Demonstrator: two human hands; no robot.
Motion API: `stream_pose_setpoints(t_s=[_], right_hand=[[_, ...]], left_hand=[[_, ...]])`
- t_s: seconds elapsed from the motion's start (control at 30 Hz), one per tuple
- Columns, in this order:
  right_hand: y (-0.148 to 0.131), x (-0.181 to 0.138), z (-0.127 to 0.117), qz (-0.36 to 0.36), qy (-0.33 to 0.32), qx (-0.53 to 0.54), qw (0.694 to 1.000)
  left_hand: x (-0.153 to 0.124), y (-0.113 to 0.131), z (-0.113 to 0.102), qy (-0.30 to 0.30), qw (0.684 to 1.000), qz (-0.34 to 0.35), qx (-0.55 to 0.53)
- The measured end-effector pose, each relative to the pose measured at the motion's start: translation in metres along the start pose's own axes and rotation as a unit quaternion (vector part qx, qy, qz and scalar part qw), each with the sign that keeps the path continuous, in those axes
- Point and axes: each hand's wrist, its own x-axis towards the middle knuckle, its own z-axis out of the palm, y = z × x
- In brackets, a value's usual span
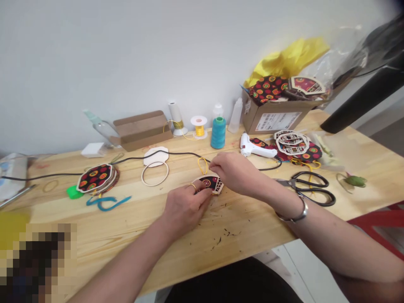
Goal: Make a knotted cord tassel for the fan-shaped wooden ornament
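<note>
A small fan-shaped ornament [206, 182], with dark patterned cloth in a pale cut-out wooden frame, lies on the table in front of me. My left hand [187, 204] grips its near edge, fingers curled over it. A yellow cord loop [203, 165] stands out from its far side. Just above the ornament's right end, my right hand [232, 170] is closed in a pinch beside the loop; what the fingertips hold is hidden. Black-handled scissors [307, 187] lie right of my right wrist. A white glue gun [256, 148] rests beyond that hand.
Left are a stack of patterned ornaments [96, 179], blue ribbon [109, 203] and a wooden ring [155, 174]. Along the wall stand a teal thread cone [218, 134], a yellow cord spool [199, 128] and a full cardboard box [274, 118]. A black cable [184, 153] crosses the table.
</note>
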Motion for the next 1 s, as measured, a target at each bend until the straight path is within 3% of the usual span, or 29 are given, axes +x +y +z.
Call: stream_pose_setpoints(t_s=[0.17,0.3,0.6,0.77,1.0], right_hand=[[0.013,0.003,0.014,-0.087,0.004,0.065,0.994],[0.024,-0.003,0.02,-0.161,-0.032,0.11,0.98],[0.027,-0.002,0.023,-0.185,-0.024,0.08,0.979],[0.028,0.0,0.027,-0.198,-0.023,0.089,0.976],[0.027,0.002,0.024,-0.223,-0.02,0.022,0.974]], left_hand=[[0.001,0.0,0.001,-0.004,1.0,-0.018,-0.02],[0.001,0.0,0.002,0.004,0.999,-0.038,-0.019],[0.006,0.002,0.003,0.028,0.995,-0.091,-0.007],[0.006,0.0,0.005,0.03,0.995,-0.092,-0.019],[0.006,-0.002,0.004,0.018,0.996,-0.089,-0.025]])
